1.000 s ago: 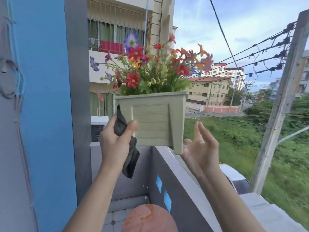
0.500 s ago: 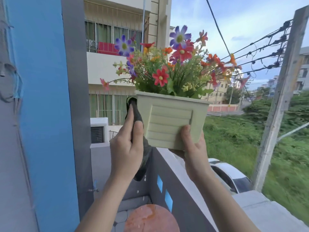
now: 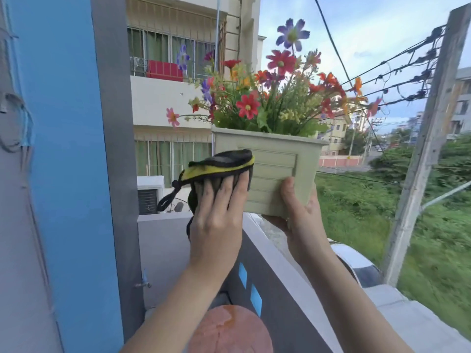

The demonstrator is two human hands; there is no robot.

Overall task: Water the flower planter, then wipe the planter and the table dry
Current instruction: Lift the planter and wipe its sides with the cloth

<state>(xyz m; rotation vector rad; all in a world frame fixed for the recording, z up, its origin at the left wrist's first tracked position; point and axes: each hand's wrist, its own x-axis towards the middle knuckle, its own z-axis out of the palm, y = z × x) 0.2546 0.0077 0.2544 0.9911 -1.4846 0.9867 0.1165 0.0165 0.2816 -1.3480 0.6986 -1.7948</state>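
Observation:
A pale green square planter (image 3: 277,164) full of red, orange and purple flowers (image 3: 265,98) is held up in the air above the balcony wall. My right hand (image 3: 298,212) grips its lower right corner, thumb on the front face and fingers underneath. My left hand (image 3: 216,215) lies with straight fingers on a dark grey cloth with a yellow edge (image 3: 216,166), pressing it against the planter's left front face. A loop of the cloth hangs down to the left.
The grey balcony wall (image 3: 275,276) runs from below the planter toward me. A round reddish table top (image 3: 229,332) shows at the bottom. A blue and grey pillar (image 3: 76,174) stands at left. Beyond the wall are a parked car (image 3: 356,263), grass, a pole and cables.
My right hand went from open beside the planter to gripping its lower corner. The planter turned and shifted right. My left hand moved the cloth from the left side onto the front face.

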